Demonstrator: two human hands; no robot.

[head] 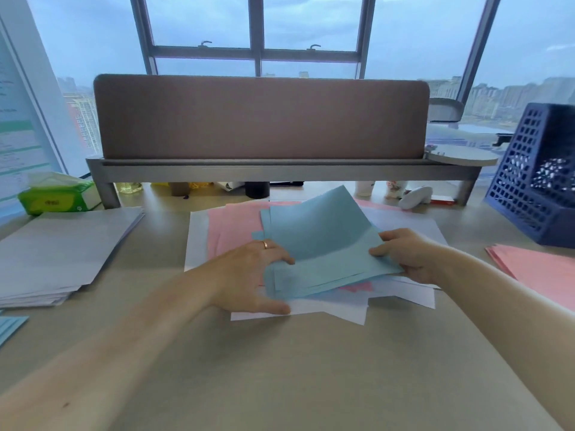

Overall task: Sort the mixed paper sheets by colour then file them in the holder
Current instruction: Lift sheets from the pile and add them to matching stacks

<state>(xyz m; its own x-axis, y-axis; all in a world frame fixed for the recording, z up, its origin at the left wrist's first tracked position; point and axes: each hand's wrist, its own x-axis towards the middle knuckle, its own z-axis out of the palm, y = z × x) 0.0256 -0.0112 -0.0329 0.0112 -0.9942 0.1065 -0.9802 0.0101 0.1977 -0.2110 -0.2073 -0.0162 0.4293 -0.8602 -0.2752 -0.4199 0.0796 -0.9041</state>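
A mixed pile (236,231) of pink, white and blue sheets lies in the middle of the desk. Over it, a few blue sheets (320,244) are lifted and tilted up at the far edge. My right hand (407,255) grips their right near corner, thumb on top. My left hand (252,275) lies flat at their left edge, fingertips touching the blue paper and thumb resting on a white sheet. A white stack (62,253) sits at the left, a pink stack (541,272) at the right, and a blue stack (11,328) at the far left edge. The dark blue mesh holder (529,181) stands at the right.
A brown partition (261,116) on a grey frame closes off the back of the desk, with small bottles and cups under it. A green tissue pack (56,194) lies at the back left. Bare desk (311,368) extends in front of the pile.
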